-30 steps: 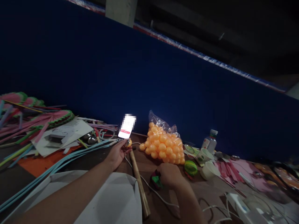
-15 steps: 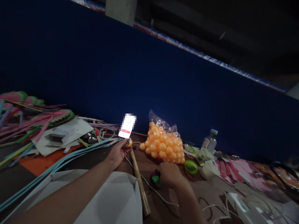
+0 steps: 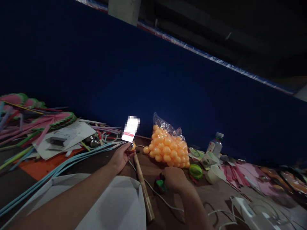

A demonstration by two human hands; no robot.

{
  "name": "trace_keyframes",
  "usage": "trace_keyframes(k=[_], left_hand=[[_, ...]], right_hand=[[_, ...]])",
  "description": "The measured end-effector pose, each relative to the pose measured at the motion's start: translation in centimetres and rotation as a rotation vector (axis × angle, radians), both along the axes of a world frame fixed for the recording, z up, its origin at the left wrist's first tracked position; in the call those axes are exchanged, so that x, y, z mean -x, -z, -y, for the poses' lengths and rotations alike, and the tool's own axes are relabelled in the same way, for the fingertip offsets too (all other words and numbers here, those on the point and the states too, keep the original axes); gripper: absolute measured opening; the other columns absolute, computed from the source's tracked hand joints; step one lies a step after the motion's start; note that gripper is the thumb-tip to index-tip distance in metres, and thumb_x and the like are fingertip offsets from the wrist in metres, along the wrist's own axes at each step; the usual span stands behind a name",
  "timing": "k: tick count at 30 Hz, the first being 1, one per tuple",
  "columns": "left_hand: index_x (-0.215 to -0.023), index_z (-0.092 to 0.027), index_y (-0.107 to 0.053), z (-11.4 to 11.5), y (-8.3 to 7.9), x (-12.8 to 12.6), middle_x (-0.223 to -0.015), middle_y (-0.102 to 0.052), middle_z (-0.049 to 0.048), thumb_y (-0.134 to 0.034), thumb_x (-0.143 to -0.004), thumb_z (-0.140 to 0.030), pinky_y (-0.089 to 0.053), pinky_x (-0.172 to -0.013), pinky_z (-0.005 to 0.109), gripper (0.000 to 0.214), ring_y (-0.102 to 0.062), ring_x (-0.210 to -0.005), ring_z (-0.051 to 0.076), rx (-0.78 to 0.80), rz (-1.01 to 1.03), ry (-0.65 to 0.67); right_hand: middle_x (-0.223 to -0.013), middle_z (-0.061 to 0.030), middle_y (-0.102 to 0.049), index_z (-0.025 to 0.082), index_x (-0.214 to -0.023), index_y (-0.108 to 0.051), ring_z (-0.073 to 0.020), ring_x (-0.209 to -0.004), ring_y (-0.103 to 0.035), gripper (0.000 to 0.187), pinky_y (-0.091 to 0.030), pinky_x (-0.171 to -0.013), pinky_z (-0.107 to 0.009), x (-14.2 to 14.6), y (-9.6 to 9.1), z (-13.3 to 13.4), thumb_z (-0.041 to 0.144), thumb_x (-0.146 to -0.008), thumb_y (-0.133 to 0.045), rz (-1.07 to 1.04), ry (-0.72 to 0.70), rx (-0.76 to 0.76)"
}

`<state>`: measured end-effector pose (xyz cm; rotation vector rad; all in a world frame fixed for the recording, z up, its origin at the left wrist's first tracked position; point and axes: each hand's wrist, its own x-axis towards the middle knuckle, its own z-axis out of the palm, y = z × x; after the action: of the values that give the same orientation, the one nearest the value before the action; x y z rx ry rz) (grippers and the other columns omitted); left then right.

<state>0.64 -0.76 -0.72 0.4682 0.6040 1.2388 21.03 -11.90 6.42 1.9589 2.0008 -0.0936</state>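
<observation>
My left hand point(image 3: 122, 157) has its fingers closed around a small orange ball point(image 3: 132, 146) with a shiny silver patch. Just behind it a lit phone point(image 3: 129, 131) leans upright, its screen blurred out. My right hand point(image 3: 174, 179) is curled with the knuckles up, on a dark purple and green object point(image 3: 160, 185) that is largely covered by the fingers. Between the hands lies a wooden stick point(image 3: 143, 188). Beyond my right hand stands a clear plastic bag of orange balls point(image 3: 168, 147). A striped green toy point(image 3: 195, 172) sits to its right.
Light blue cords point(image 3: 79, 159) and watermelon-patterned fans point(image 3: 59, 119) crowd the left. A white bag point(image 3: 115, 204) lies in front of me. Paper cups point(image 3: 214, 174), a bottle point(image 3: 216, 145), and a power strip point(image 3: 247, 212) with cables are on the right. A blue partition point(image 3: 107, 70) rises behind the table.
</observation>
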Motion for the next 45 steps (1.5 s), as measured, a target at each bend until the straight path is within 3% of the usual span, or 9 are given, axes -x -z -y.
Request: trace_keyframes(k=[8, 14, 18, 25, 33, 37, 40, 45], left_hand=[[-0.09, -0.01, -0.066, -0.3, 0.2, 0.0, -0.077, -0.066, 0.0048, -0.055, -0.085, -0.017, -0.054, -0.057, 0.024, 0.014, -0.063, -0.061, 0.012, 0.013, -0.022, -0.004], [-0.09, -0.011, -0.066, -0.3, 0.3, 0.0, -0.077, -0.065, 0.0048, -0.056, -0.084, -0.017, -0.054, -0.057, 0.023, 0.013, -0.063, -0.061, 0.012, 0.018, -0.021, 0.004], [-0.089, -0.011, -0.066, -0.4, 0.4, 0.0, -0.077, -0.065, 0.0043, -0.056, -0.084, -0.017, -0.054, -0.057, 0.023, 0.012, -0.063, -0.061, 0.012, 0.023, -0.03, 0.001], [-0.089, -0.011, -0.066, -0.4, 0.5, -0.1, -0.077, -0.065, 0.0045, -0.057, -0.084, -0.019, -0.053, -0.055, 0.023, 0.013, -0.062, -0.061, 0.012, 0.023, -0.043, 0.006], [-0.088, -0.012, -0.066, -0.4, 0.5, -0.1, -0.076, -0.065, 0.0043, -0.058, -0.083, -0.018, -0.053, -0.056, 0.024, 0.012, -0.062, -0.06, 0.012, 0.037, -0.034, 0.004], [-0.085, -0.012, -0.065, -0.5, 0.3, -0.3, -0.074, -0.065, 0.0037, -0.057, -0.083, -0.018, -0.051, -0.054, 0.023, 0.01, -0.06, -0.057, 0.012, 0.075, -0.039, -0.021], [-0.087, -0.012, -0.066, -0.5, 0.4, -0.4, -0.076, -0.065, 0.0038, -0.059, -0.081, -0.019, -0.051, -0.056, 0.024, 0.011, -0.061, -0.06, 0.012, 0.06, -0.051, -0.022], [-0.091, -0.013, -0.066, -0.3, 0.6, -0.4, -0.081, -0.065, 0.0046, -0.065, -0.077, -0.023, -0.051, -0.061, 0.025, 0.018, -0.06, -0.066, 0.012, -0.003, -0.072, 0.003]], right_hand=[[-0.092, -0.013, -0.072, 0.017, -0.087, -0.073, -0.0272, -0.085, -0.067, 0.028, -0.043, -0.064, -0.03, -0.7, -0.2, 0.5, 0.012, -0.074, -0.049, -0.054, -0.058, -0.019], [-0.093, -0.0133, -0.071, 0.016, -0.09, -0.072, -0.0247, -0.082, -0.065, 0.029, -0.04, -0.063, -0.029, -1.3, -0.1, 0.8, 0.01, -0.074, -0.048, -0.101, -0.023, -0.026], [-0.084, -0.0113, -0.07, 0.017, -0.082, -0.072, -0.0232, -0.076, -0.064, 0.028, -0.038, -0.059, -0.028, -1.5, 0.0, 0.8, 0.007, -0.071, -0.049, -0.127, -0.002, -0.048], [-0.077, -0.0083, -0.068, 0.022, -0.074, -0.071, -0.0226, -0.071, -0.063, 0.022, -0.033, -0.055, -0.028, -2.0, 0.7, 0.5, 0.013, -0.075, -0.051, -0.165, 0.01, -0.188], [-0.078, -0.0067, -0.068, 0.021, -0.08, -0.062, -0.0212, -0.072, -0.061, 0.013, -0.031, -0.056, -0.028, -2.0, 0.1, 0.3, 0.025, -0.084, -0.05, -0.304, 0.209, -0.415], [-0.086, -0.0046, -0.067, 0.02, -0.085, -0.058, -0.0185, -0.078, -0.061, 0.012, -0.037, -0.064, -0.027, -1.1, -0.2, -0.2, 0.026, -0.086, -0.048, -0.602, 0.131, -0.62], [-0.084, -0.002, -0.067, 0.021, -0.087, -0.058, -0.0163, -0.071, -0.06, 0.012, -0.04, -0.063, -0.026, 0.6, -0.5, -1.0, 0.028, -0.085, -0.049, -0.801, 0.07, -0.632], [-0.078, 0.0003, -0.066, 0.022, -0.083, -0.061, -0.0138, -0.067, -0.057, 0.01, -0.039, -0.059, -0.024, 4.4, -2.3, -2.7, 0.026, -0.081, -0.052, -0.88, -0.042, -0.636]])
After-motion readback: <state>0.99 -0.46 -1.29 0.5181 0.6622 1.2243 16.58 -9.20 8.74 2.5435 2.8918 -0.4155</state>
